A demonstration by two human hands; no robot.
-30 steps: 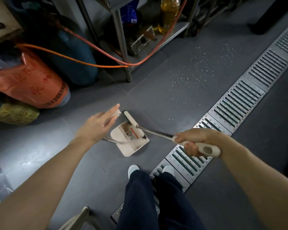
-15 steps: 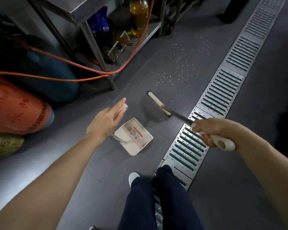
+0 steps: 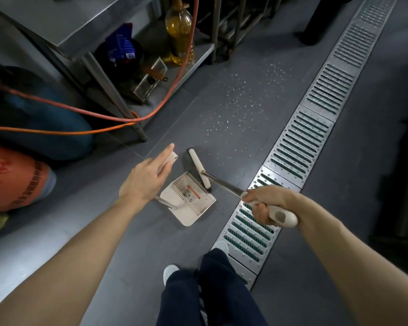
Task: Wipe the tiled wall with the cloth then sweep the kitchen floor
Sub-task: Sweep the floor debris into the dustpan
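Head view, looking straight down at the grey kitchen floor (image 3: 222, 142), and the dustpan (image 3: 189, 203) is our landmark, lying flat in the middle with its comb teeth showing and one red label whose writing is too small to read. The left hand (image 3: 146, 180) rests on the dustpan's pale handle tip (image 3: 172, 158), just up-left of the pan, fingers long and pressed together over it, the thumb side hidden so I cannot tell how firmly it wraps. The right hand (image 3: 266, 203), right of the dustpan, has its fingers curled tight around the white grip of the broom (image 3: 200, 170), whose metal shaft slants down to the head touching the pan's upper-right edge. Beyond the dustpan, up and right, lie scattered white crumbs (image 3: 240, 102), too many to count. One steel drain grate (image 3: 299, 147) runs diagonally to the right of the pan. Far left of it sits one orange sack (image 3: 12, 180) with red and dark printed characters, not legible. Up-left, two orange hoses (image 3: 99, 116) cross near a steel shelf leg, and one bottle of yellow oil (image 3: 178, 27) stands on the shelf above. Two pale shoes (image 3: 171, 271) show below the pan.
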